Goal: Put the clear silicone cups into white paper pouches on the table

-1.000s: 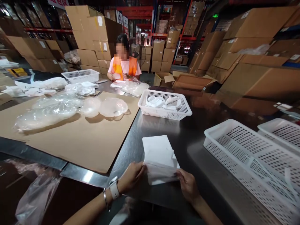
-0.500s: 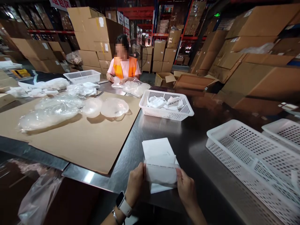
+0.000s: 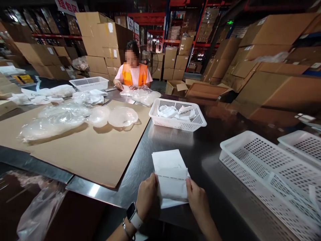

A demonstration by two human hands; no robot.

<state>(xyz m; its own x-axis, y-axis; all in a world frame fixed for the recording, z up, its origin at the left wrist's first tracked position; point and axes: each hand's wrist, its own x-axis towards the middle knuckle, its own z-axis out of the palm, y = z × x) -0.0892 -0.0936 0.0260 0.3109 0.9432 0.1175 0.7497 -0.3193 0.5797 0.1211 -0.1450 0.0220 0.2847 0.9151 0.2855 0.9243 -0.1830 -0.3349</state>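
**Warehouse: General Layout**

The worktop (image 3: pixel 140 147) has a reflective metal surface. To the rear, red-beamed racking (image 3: pixel 174 42) carries cartons and other goods. Stacked cartons (image 3: pixel 100 38) stand at rear left; further cartons (image 3: pixel 273 31) are piled along the right side. An open carton (image 3: pixel 207 89) is positioned beyond the worktop. Grey floor (image 3: pixel 158 86) is visible between stacks. A red-lettered sign (image 3: pixel 67 6) is located upper left; a green illuminated sign (image 3: pixel 230 22), upper right. Ambient light: dim.

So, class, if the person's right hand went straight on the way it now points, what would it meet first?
The right hand would likely meet the white packet first, whose side it holds; depth beyond is unclear.
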